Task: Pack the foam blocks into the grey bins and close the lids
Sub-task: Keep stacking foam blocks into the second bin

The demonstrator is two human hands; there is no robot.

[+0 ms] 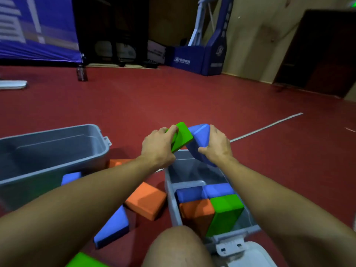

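My left hand (159, 146) grips a green foam block (182, 136), and my right hand (216, 146) grips a blue foam block (198, 139). Both blocks are held side by side above the far end of the grey bin (170, 191) in front of me. That bin holds blue, orange and green blocks at its near end. A second, larger grey bin (57, 151) stands open on the left with nothing visible inside. Loose on the floor between the bins lie an orange block (146, 202), a blue wedge (113, 227), another blue block (71, 178) and a green block (84, 260).
The near bin's pale lid (248, 255) hangs open at the bottom right beside my knee (177, 247). A dark bottle (82, 72) stands on the red floor far left. A blue padded stand (204, 56) and a banner line the back wall.
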